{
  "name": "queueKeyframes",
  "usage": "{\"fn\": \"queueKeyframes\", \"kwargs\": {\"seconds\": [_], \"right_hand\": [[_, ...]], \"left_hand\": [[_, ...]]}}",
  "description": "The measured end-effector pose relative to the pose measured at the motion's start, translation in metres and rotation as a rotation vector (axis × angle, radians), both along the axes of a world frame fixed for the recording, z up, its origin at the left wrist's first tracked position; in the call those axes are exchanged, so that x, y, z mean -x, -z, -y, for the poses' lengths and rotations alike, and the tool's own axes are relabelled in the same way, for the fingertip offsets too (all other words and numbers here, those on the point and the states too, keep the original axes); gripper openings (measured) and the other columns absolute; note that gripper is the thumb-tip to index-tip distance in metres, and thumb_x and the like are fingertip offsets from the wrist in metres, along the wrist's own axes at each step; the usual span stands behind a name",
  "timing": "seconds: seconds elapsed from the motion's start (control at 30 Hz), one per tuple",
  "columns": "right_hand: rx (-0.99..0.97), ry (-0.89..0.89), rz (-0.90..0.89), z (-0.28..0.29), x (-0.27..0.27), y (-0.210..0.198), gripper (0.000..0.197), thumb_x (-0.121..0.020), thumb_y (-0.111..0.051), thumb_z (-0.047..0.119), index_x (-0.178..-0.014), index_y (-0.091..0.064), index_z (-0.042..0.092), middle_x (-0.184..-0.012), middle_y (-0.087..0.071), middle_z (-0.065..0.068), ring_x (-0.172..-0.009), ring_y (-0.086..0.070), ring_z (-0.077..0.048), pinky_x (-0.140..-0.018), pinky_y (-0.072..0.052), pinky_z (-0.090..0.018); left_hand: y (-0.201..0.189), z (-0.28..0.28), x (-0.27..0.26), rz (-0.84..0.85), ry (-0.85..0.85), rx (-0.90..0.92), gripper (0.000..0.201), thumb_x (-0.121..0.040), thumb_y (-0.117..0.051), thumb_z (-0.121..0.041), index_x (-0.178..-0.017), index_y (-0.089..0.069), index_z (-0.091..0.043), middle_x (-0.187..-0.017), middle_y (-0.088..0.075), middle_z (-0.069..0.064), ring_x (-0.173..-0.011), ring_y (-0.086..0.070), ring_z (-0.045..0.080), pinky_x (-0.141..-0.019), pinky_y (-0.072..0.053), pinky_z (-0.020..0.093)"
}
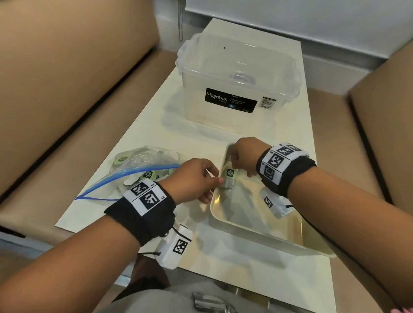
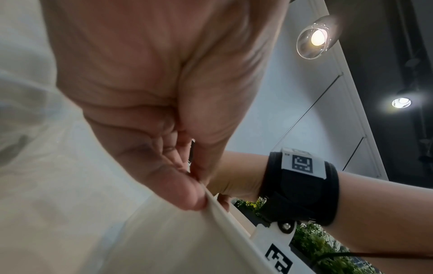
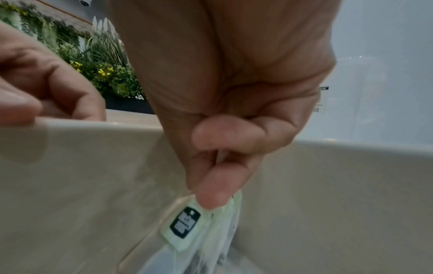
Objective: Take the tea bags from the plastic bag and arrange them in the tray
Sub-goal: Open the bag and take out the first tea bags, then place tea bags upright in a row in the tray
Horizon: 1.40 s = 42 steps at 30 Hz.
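A cream tray [image 1: 257, 228] lies on the right of the table. My right hand [image 1: 241, 157] pinches a tea bag [image 1: 230, 179] with a green tag between thumb and forefinger and holds it hanging inside the tray's far left corner. The right wrist view shows that pinch [image 3: 218, 166], the tea bag [image 3: 206, 241] and the tray wall [image 3: 82, 185]. My left hand [image 1: 207, 182] grips the tray's left rim, thumb outside; the rim [image 2: 222, 222] shows in the left wrist view. A clear zip bag [image 1: 134, 172] with several tea bags lies left of the tray.
A clear lidded storage box [image 1: 236, 87] stands at the far end of the narrow cream table [image 1: 243, 279]. Tan sofa cushions [image 1: 63, 81] flank the table on both sides. A metal object [image 1: 214, 306] lies on my lap at the bottom edge.
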State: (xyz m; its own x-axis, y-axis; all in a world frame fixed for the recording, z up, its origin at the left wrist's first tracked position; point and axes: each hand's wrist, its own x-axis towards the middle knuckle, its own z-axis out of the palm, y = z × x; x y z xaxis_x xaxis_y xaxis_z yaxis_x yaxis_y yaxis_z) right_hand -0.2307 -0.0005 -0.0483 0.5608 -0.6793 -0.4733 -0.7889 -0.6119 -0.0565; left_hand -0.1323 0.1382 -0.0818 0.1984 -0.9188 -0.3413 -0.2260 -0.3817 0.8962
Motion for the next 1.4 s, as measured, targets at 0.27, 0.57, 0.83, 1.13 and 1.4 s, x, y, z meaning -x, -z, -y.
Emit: {"fn": "queueKeyframes", "kwargs": {"seconds": [0.27,0.57,0.83,1.13,1.4], "right_hand": [[0.065,-0.065,0.197,-0.022,0.021,-0.039,0.014,-0.09,-0.06,0.023,-0.083,-0.068,0.014,-0.061,-0.061,0.006,-0.06,-0.07,-0.018,-0.051,-0.049,-0.021],[-0.125,-0.371,0.436,-0.083,-0.009,-0.066,0.012,-0.087,-0.062,0.028,-0.09,-0.071,0.02,-0.079,-0.071,0.005,-0.062,-0.066,-0.006,-0.055,-0.047,-0.017],[-0.032,-0.604,0.34,-0.121,-0.055,-0.027,0.03,-0.096,-0.046,0.024,-0.117,-0.066,0.019,-0.112,-0.067,-0.003,-0.1,-0.06,-0.024,-0.084,-0.046,-0.031],[0.315,-0.675,0.086,-0.121,-0.076,-0.019,0.033,-0.101,-0.033,0.037,-0.082,-0.054,0.022,-0.082,-0.059,0.0,-0.083,-0.039,-0.023,-0.066,-0.029,-0.032],[0.374,-0.75,0.188,-0.138,-0.091,-0.041,0.019,-0.085,-0.044,-0.002,-0.08,-0.046,0.016,-0.076,-0.039,-0.002,-0.078,-0.041,-0.023,-0.063,-0.036,-0.034]], "left_hand": [[-0.035,-0.021,-0.005,0.256,0.11,0.033,0.023,-0.094,-0.06,-0.031,-0.102,-0.061,-0.01,-0.087,-0.071,0.008,-0.076,-0.073,0.019,-0.073,-0.061,0.04],[-0.077,-0.084,-0.054,0.556,0.005,0.248,0.01,-0.089,-0.064,-0.025,-0.091,-0.07,-0.033,-0.092,-0.06,-0.015,-0.063,-0.055,0.009,-0.056,-0.047,0.025],[-0.055,-0.113,-0.087,0.871,0.101,-0.129,0.013,-0.076,-0.062,-0.051,-0.08,-0.07,-0.042,-0.137,-0.045,-0.015,-0.121,-0.046,0.013,-0.1,-0.039,0.033],[-0.024,-0.107,-0.099,0.968,-0.126,0.04,0.053,-0.089,-0.055,-0.015,-0.139,-0.047,-0.03,-0.138,-0.047,-0.012,-0.102,-0.061,0.019,-0.077,-0.048,0.032],[-0.033,-0.102,-0.098,0.972,-0.108,0.048,0.082,-0.085,-0.054,-0.006,-0.152,-0.016,-0.034,-0.153,-0.03,-0.014,-0.091,-0.059,0.029,-0.063,-0.038,0.032]]}}
